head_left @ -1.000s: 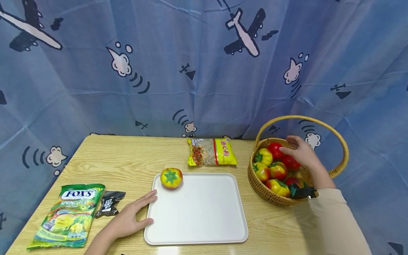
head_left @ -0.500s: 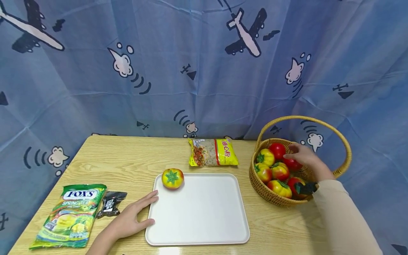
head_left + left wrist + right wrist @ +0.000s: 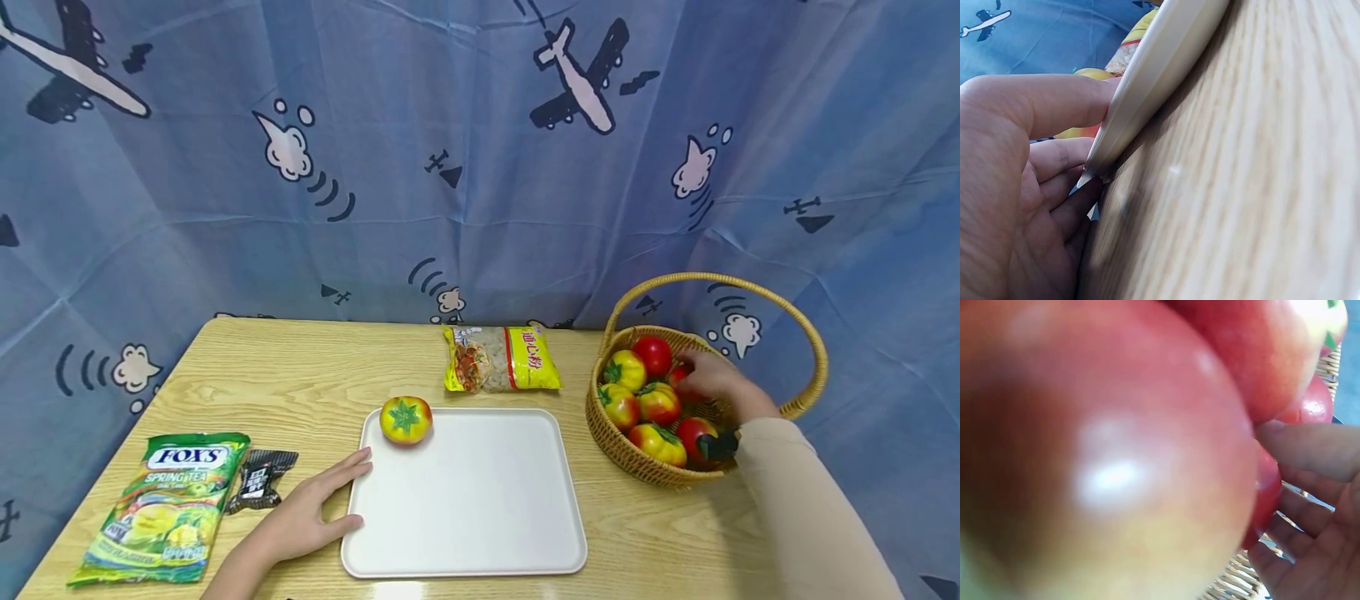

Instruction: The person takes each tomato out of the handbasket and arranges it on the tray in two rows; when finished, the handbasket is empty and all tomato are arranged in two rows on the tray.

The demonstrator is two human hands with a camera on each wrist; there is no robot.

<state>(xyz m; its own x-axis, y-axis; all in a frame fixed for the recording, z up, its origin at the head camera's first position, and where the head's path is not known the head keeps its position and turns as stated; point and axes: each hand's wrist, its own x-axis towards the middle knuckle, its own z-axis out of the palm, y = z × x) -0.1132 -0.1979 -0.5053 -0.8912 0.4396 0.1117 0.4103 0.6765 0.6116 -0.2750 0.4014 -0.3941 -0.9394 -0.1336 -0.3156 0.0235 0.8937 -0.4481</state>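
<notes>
Head view: the right hand [image 3: 716, 382] curls over a red tomato [image 3: 681, 379] deep in the basket [image 3: 637, 467]; whether it grips yet, I cannot tell. Well left, the left hand [image 3: 303, 517] lies flat, fingers straight against the tray [image 3: 480, 508] edge.
</notes>
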